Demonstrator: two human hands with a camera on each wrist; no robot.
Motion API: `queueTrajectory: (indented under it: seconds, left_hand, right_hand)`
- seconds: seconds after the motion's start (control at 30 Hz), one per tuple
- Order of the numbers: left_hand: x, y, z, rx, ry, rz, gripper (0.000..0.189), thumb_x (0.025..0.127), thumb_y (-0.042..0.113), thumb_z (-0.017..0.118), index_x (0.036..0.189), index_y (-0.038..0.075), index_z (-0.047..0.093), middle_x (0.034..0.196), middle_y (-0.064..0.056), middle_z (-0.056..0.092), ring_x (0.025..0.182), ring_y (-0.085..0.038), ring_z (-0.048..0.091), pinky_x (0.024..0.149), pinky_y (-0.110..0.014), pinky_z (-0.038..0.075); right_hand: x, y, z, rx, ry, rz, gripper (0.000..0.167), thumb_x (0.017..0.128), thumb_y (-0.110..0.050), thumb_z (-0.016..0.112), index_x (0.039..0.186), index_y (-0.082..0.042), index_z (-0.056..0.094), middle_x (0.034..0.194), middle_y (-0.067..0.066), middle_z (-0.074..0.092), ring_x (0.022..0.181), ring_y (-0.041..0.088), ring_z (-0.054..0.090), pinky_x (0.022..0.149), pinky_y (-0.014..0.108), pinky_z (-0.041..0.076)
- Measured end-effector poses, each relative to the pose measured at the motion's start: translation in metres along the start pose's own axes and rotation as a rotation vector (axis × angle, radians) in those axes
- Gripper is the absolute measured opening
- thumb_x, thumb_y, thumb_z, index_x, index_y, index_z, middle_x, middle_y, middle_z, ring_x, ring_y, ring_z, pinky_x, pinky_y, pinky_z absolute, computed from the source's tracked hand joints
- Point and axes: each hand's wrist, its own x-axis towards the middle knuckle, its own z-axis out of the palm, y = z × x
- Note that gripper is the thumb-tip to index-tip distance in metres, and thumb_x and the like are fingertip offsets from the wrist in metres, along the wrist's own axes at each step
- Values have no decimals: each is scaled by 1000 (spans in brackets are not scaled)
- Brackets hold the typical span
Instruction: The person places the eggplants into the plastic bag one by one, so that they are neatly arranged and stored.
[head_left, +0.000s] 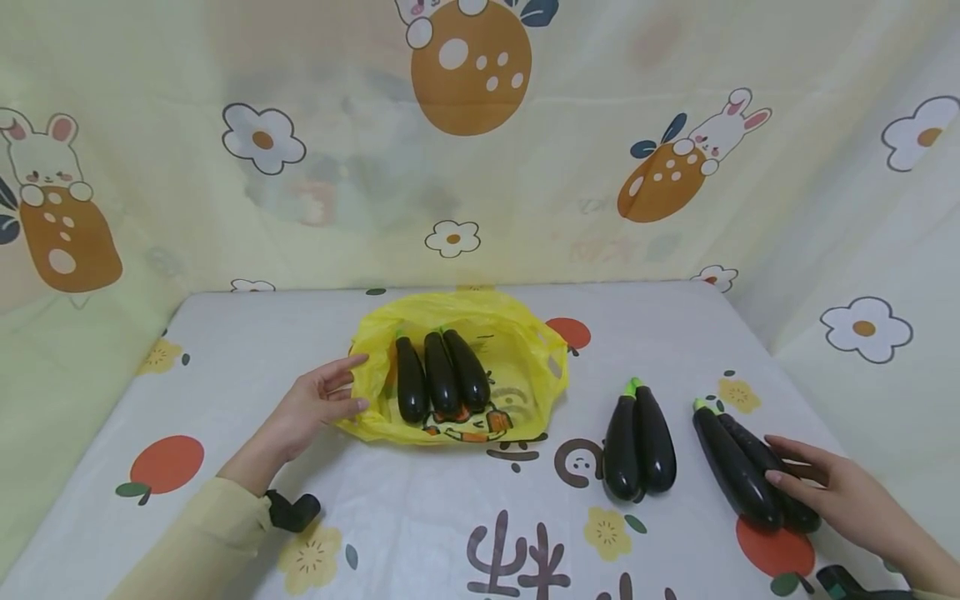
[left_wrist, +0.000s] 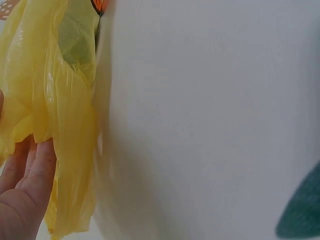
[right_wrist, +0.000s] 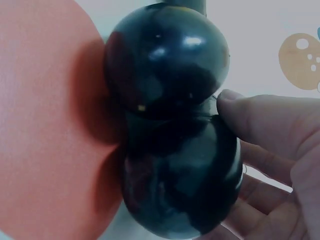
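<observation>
in the head view, my left hand (head_left: 306, 410) holds the left edge of a yellow plastic bag (head_left: 517, 321), which lies opened toward me on the bench (head_left: 420, 517). three eggplants (head_left: 442, 379) lie side by side in the bag, their narrow ends pointing away from me. to the right of the bag, two more eggplants (head_left: 656, 442) rest against each other on the printed cover, green stems at the far end. farther right lies another pair, an inner eggplant (head_left: 737, 471) and an outer eggplant (head_left: 756, 446), touching along their length. my right hand (head_left: 847, 493) grips the outer eggplant near its thick end. behind everything hangs a pale curtain (head_left: 360, 217) with rabbits and flowers on it.

in the left wrist view, my fingers go in behind a fold of the yellow film and only the edge of my thumb shows, so the thin plastic sits between them. a blurred dark green shape (left_wrist: 302, 210) fills the lower right corner.

in the right wrist view, two glossy, rounded eggplant ends touch, one above the other. my thumb presses where they meet, and my other fingers curl behind the lower one. a large red print (right_wrist: 45, 120) shows beside them.
</observation>
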Motion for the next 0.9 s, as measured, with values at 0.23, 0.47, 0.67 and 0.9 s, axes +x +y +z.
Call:
queueTrajectory:
  seconds: [0.23,0.47,0.67,0.9]
  left_hand:
    - [-1,-1,0,-3,5,6,72,95,9,72,159,11,38,163,-28,30,145,-48,39,119,-56,37]
    - [-4,-1,0,-15,1,8,72,95,7,71,159,10,37,163,-28,29,145,-48,39,119,-56,37]
    - [-5,0,-1,-11,7,9,72,95,7,71,158,10,38,162,-29,30,145,-48,40,119,-55,38]
    - [-4,2,-1,-4,5,7,72,95,9,72,159,12,38,163,-28,29,146,-49,39,119,-56,37]
  right_hand:
    - [-2,2,-6,-27,66,-38,71,105,-35,58,147,17,35,143,48,38,120,66,51,80,53,63]
    - [-5,5,-20,-47,143,-26,66,107,-29,55,144,21,34,136,51,41,114,68,52,78,55,63]
    - [-9,-11,-38,-9,183,-39,66,108,-30,52,146,20,33,130,48,49,96,53,66,75,51,64]
    - [-5,-60,-45,-6,249,-175,60,105,-27,58,147,12,42,119,38,66,84,15,73,66,32,62]
